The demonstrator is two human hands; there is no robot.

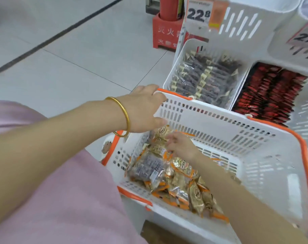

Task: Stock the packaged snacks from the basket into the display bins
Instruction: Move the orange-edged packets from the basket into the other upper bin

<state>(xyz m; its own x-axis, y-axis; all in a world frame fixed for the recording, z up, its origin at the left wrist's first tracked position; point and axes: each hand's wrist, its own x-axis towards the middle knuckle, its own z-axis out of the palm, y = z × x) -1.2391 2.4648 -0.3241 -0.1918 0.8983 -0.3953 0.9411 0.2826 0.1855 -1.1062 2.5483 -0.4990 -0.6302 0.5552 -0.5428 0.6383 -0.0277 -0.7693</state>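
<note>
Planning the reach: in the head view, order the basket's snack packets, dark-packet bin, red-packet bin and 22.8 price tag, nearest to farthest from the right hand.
From the right hand:
1. Snack packets, under it in the basket.
2. Dark-packet bin, ahead, past the basket.
3. Red-packet bin, ahead to the right.
4. 22.8 price tag, highest, on the upper bin.

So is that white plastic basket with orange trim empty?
No, the basket holds a pile of gold-and-orange snack packets on one side.
</note>
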